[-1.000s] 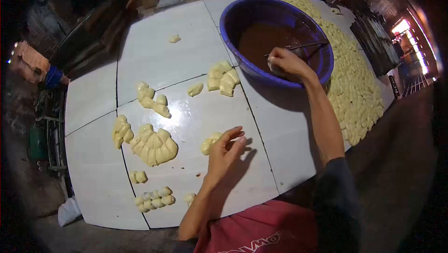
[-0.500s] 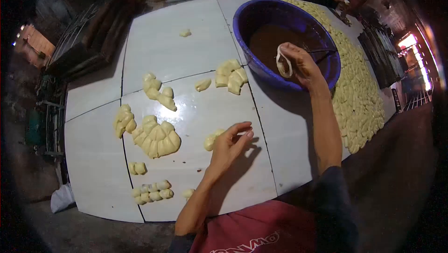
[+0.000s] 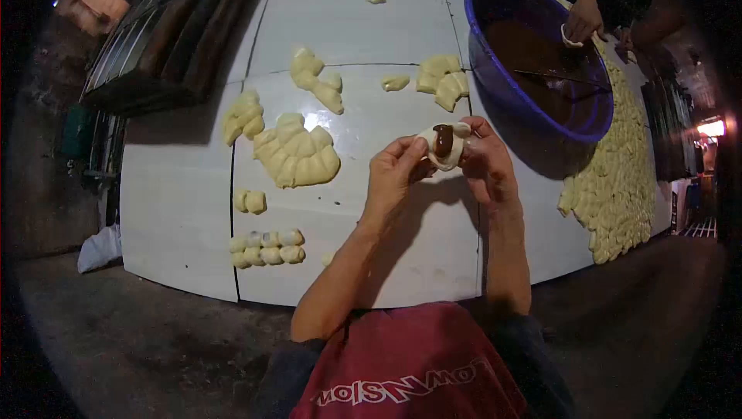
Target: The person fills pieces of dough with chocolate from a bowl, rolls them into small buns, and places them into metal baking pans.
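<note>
My left hand (image 3: 394, 175) pinches one edge of a flattened dough piece (image 3: 461, 131) above the table. Gripping its opposite edge are the fingers of my right hand (image 3: 492, 165). A glossy dark brown filling (image 3: 444, 141) lies in the middle of the dough. To the upper right stands a purple basin (image 3: 487, 71) of brown paste, with a dark stick across it. Left of my hands, a fan-shaped cluster of dough pieces (image 3: 297, 154) rests on the white tabletop (image 3: 174, 202). Smaller dough pieces (image 3: 440, 79) lie just beyond my hands.
Another person's hand (image 3: 585, 18) holds a dough round (image 3: 570, 37) at the basin's far rim. Many shaped dough pieces (image 3: 618, 195) cover the table's right side. Stacked dark trays (image 3: 178, 48) stand at the left edge. Short dough rolls (image 3: 267, 249) lie near the front.
My right hand has come from over the basin down to my left hand, which now grips the dough too. Brown filling shows in it. Another person's hand has reached the basin. The view has shifted.
</note>
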### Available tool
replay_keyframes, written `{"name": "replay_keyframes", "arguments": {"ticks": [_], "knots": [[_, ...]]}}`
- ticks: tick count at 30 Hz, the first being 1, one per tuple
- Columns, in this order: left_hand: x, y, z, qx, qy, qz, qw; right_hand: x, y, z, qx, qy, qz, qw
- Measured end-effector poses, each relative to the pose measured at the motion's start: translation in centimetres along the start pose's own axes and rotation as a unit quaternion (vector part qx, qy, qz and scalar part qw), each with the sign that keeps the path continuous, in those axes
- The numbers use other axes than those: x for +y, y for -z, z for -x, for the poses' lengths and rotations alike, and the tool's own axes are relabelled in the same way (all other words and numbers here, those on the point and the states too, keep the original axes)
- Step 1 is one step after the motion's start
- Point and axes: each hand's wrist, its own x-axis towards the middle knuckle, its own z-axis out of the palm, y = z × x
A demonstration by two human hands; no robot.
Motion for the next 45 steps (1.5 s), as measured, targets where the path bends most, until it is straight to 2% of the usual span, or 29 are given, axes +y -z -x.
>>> {"name": "replay_keyframes", "arguments": {"ticks": [1,3,5,6,8,11,12,14,17,20,22,23,25,28,31,35,36,39,41,42,43,45], "knots": [[0.5,0.9,0.3,0.031,0.002,-0.012,0.999,0.9,-0.2,0.3,-0.041,0.053,0.073,0.995],[1.2,1.9,0.8,0.073,-0.016,-0.051,0.996,2.2,-2.4,1.4,0.009,0.116,0.246,0.962],[1.5,2.3,1.4,0.072,-0.036,-0.052,0.995,3.5,-4.1,2.2,0.024,0.159,0.401,0.902],[1.7,2.4,1.7,0.065,-0.040,-0.062,0.995,4.5,-4.6,2.3,0.050,0.221,0.486,0.844],[1.8,2.3,2.3,0.048,-0.046,-0.081,0.994,6.2,-4.2,2.2,0.062,0.248,0.500,0.827],[1.0,1.9,2.4,0.064,-0.141,-0.078,0.985,6.8,-5.4,2.2,0.110,0.270,0.487,0.824],[1.0,2.1,2.4,0.083,-0.144,-0.130,0.977,7.1,-5.2,2.0,0.112,0.264,0.482,0.828],[1.6,2.4,2.4,0.063,-0.090,-0.105,0.988,7.0,-5.6,1.5,0.119,0.247,0.474,0.837],[3.2,3.1,2.4,0.045,-0.008,-0.126,0.991,7.4,-5.8,1.7,0.122,0.080,0.247,0.958],[4.3,3.9,2.4,0.034,0.048,-0.147,0.987,5.9,-5.7,3.0,0.096,-0.024,0.250,0.963],[4.3,5.0,2.1,0.031,0.041,-0.141,0.989,5.9,-5.4,3.6,0.015,0.004,0.296,0.955],[4.4,5.5,2.1,0.029,0.038,-0.139,0.989,6.1,-5.4,3.8,-0.049,0.062,0.337,0.938],[5.1,5.3,2.9,0.023,0.037,-0.165,0.985,6.3,-5.5,3.9,-0.057,0.094,0.388,0.915],[5.1,4.5,4.8,-0.007,-0.003,-0.170,0.985,7.9,-4.6,2.9,-0.001,0.150,0.318,0.936],[4.5,5.1,5.4,-0.020,-0.036,-0.173,0.984,8.7,-5.5,2.8,0.042,0.252,0.321,0.912],[3.8,5.9,5.7,-0.029,-0.047,-0.185,0.981,10.5,-6.6,2.8,0.089,0.293,0.329,0.893],[3.7,5.9,5.9,-0.030,-0.038,-0.196,0.979,10.5,-6.5,2.6,0.086,0.336,0.384,0.856],[3.9,5.5,7.0,-0.042,-0.026,-0.205,0.977,11.1,-6.0,2.6,0.107,0.349,0.398,0.842],[3.8,5.8,7.8,-0.056,-0.033,-0.239,0.969,11.7,-5.4,2.9,0.093,0.285,0.407,0.863],[4.5,5.5,8.3,-0.042,0.001,-0.255,0.966,11.1,-5.8,3.2,0.082,0.242,0.434,0.864],[4.1,5.8,8.3,-0.006,-0.027,-0.269,0.963,10.8,-6.0,3.5,0.068,0.197,0.460,0.863],[4.3,6.7,8.8,0.023,-0.023,-0.259,0.965,10.4,-6.2,4.3,0.021,0.186,0.485,0.854]]}}
